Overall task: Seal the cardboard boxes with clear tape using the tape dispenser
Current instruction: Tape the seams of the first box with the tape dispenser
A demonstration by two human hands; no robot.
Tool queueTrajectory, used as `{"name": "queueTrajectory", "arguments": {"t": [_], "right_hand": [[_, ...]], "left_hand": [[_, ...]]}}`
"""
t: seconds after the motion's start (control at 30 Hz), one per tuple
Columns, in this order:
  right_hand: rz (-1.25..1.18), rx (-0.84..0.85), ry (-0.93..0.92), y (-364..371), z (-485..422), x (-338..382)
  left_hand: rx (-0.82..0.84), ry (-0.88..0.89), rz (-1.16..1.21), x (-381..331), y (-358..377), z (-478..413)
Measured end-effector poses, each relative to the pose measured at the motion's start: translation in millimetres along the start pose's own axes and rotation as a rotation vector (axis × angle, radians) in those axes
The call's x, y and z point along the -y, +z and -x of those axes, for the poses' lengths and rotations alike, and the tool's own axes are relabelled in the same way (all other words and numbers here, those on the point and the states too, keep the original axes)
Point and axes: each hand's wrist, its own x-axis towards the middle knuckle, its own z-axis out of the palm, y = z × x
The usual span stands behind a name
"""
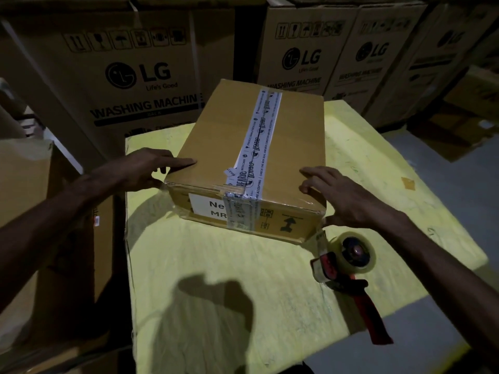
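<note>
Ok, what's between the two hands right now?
The head view shows the cardboard box between left hand and right hand, with its printed tape strip running down the middle.

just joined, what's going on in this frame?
A person is working on a cardboard box that sits on a yellow-covered surface. The left hand is at its near left top corner and the right hand at the near right one, fingers flat on the top. White printed tape runs along the top seam. The tape dispenser lies on the surface beside the right hand, not held. LG cartons stand behind.
</note>
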Motion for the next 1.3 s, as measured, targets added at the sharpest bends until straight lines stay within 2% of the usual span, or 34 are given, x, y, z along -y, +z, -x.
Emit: {"name": "queueTrajectory", "arguments": {"t": [0.27,0.5,0.7,0.87,0.97,1.03,1.13,1.2,1.3], "right_hand": [[-0.018,-0.039,-0.07,1.8,-15.0,-5.1],[-0.07,-0.072,-0.055,5.4,-22.1,-5.3],[0.044,-0.196,-0.039,7.3,-14.4,8.5],[0.323,-0.143,0.007,-2.2,-34.4,41.8],[0.326,-0.184,0.01,1.4,-43.4,48.5],[0.219,-0.275,0.039,11.0,-36.5,41.5],[0.053,-0.647,-0.038,44.6,-19.0,32.8],[0.066,-0.842,-0.07,69.2,-16.2,33.5],[0.086,-1.023,-0.103,91.8,-24.6,32.0]], "left_hand": [[0.137,-0.07,0.002,-3.9,-13.1,-15.8],[0.147,-0.141,-0.045,-21.0,-9.8,-15.6],[0.17,-0.177,-0.296,-33.8,-14.4,-24.4],[0.246,-0.244,-0.485,-56.6,-15.9,-38.3],[0.251,-0.25,-0.585,-60.1,-10.7,-46.7],[0.21,-0.251,-0.559,-53.6,-10.9,-44.9],[0.08,-0.221,-0.424,-44.5,-7.0,-27.5],[-0.097,-0.176,-0.308,-37.9,5.9,-12.7],[-0.407,-0.122,-0.136,-34.7,44.0,2.1]]}}
